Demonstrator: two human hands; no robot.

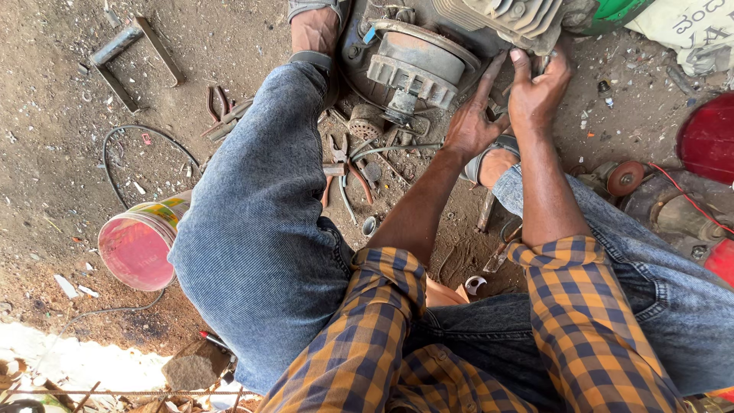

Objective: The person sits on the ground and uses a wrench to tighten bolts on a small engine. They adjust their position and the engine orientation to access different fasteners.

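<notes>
Both hands press open-fingered against the greasy engine [428, 53] lying on the dirt between the person's feet. Left hand [472, 122] spreads flat, fingers apart, on the engine's lower edge; right hand [539, 92] sits just beside it, fingertips touching the finned cylinder [512, 19]. Neither clamps anything. Pliers [348, 172] lie below the engine.

Shirt sleeves [382, 336] are showing an orange-and-navy check; jeans [256, 222] are showing faded blue; bucket [141, 245] is showing pink; pliers [348, 172] are showing orange handles.
</notes>
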